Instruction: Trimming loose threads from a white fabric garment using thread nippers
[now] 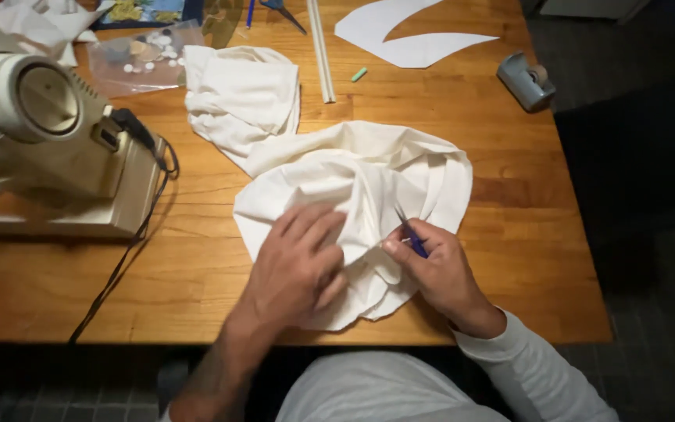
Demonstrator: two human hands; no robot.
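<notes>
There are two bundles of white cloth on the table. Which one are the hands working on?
The larger cloth nearest the table's front edge: the left hand presses it flat. The smaller bundle lies untouched farther back.

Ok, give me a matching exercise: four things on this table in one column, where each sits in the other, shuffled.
1. sewing machine
2. tape dispenser
3. white cloth
4. bag of buttons

a. under both hands
b. left edge of the table
c. far side, beside the machine
d. right edge of the table

Pairs: 1-b, 2-d, 3-a, 4-c
</notes>
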